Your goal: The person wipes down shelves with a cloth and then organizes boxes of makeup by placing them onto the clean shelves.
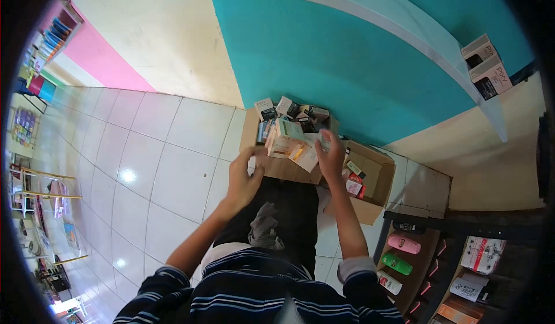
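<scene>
My left hand [245, 176] hovers over the left front edge of a cardboard box [286, 169], its fingers apart and nothing seen in them. Over the right part of that box is my right hand [330, 155], close beside a white and orange carton [306, 153]; whether the fingers touch it is unclear. A pale green and orange carton [285, 136] lies between the hands on top of the pile. Behind it are small white PIXY boxes [265, 109] and dark packs. A grey cloth [265, 227] rests on my lap.
A second open cardboard box [378, 179] with red and white packs stands at the right. A curved white shelf [370, 1] juts from the teal wall, with PIXY boxes [487, 69] at its right end. Dark shelving with bottles [403, 243] is at the lower right.
</scene>
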The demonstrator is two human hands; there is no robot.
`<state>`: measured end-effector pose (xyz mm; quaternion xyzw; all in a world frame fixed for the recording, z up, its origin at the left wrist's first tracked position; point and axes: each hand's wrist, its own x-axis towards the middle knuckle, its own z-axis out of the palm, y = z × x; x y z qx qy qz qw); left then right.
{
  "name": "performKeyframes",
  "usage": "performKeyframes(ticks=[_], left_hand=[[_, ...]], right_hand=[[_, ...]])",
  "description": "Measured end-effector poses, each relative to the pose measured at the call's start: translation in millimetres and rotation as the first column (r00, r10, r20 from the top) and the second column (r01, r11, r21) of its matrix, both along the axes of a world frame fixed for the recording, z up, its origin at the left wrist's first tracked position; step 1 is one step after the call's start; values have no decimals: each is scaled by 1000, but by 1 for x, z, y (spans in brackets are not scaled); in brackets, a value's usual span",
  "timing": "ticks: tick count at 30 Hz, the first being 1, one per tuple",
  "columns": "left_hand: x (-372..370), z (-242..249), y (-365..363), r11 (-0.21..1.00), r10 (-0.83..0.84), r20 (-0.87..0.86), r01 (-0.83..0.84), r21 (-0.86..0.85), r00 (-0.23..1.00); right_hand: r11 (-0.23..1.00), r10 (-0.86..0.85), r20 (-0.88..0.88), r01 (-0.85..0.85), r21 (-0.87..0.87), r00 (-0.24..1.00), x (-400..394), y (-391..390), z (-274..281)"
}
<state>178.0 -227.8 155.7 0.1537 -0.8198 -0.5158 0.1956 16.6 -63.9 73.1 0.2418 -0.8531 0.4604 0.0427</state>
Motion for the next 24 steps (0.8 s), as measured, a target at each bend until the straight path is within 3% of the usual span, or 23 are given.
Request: performKeyframes(ticks=[3,5,6,10,12,14,15,16,17,19,21,22,24], left_hand=[[12,-4,1,996,32,103,-40,77,994],[11,-5,0,997,27,107,-35,74,994],[8,-6,0,997,23,105,-31,76,994],[-2,-8,5,987,53,99,-67,144,994],[-8,-15,3,997,34,86,-40,70,996],[-12,-18,4,993,24,95,-34,113,995],[-16,-18,4,988,14,98,-29,150,995],[-20,-18,5,988,8,97,-23,153,995],[-24,-18,6,972,-11,58,-3,236,998],[-37,-13,11,946,-34,12,28,322,999],[-51,3,21,808,-97,-83,128,576,992],[-56,7,28,804,-100,-87,132,580,991],[-65,19,42,611,-146,-232,272,743,962]], right_hand=[[989,-26,-15,27,145,1000,-48,-32,-28],[923,-18,84,-16,384,996,-66,-45,-35],[924,-23,84,-11,382,996,-67,-48,-39],[981,61,5,-60,182,998,-77,-45,-66],[986,129,-69,-121,113,989,-86,-37,-69],[995,66,101,-57,-87,993,-90,-27,-70],[995,62,100,-54,-84,993,-86,-24,-56],[927,91,331,42,-373,939,-76,-19,-24],[777,183,518,200,-597,836,-67,-14,7],[763,232,536,190,-618,812,-51,-2,49],[750,282,555,181,-636,783,-27,6,89],[719,335,585,201,-665,738,-10,6,110],[688,384,605,222,-691,697,13,12,118]])
